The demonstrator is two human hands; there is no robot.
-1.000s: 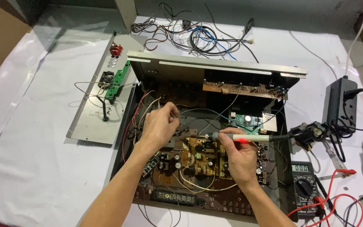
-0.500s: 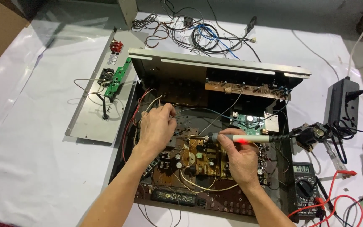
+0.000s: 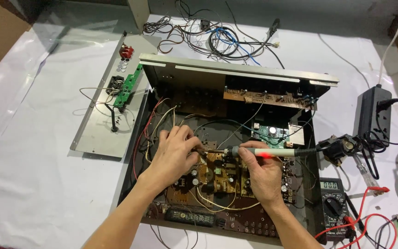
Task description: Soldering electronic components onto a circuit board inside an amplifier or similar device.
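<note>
Holding steady since a second ago, my right hand (image 3: 261,177) stays clamped on the soldering iron (image 3: 254,151), tip over the brown circuit board (image 3: 219,175) in the open chassis (image 3: 236,78) — left hand (image 3: 176,154) fingers pinched together beside it, on what I cannot tell — so the joint is still being worked.

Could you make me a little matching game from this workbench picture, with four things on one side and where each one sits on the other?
Things:
1. soldering iron
2. multimeter
3. tangle of wires
4. metal panel

Places:
A. on the white cloth beyond the open case
B. left of the open case
C. in the right hand
D. right of the case, near its front corner

Pairs: 1-C, 2-D, 3-A, 4-B
</note>
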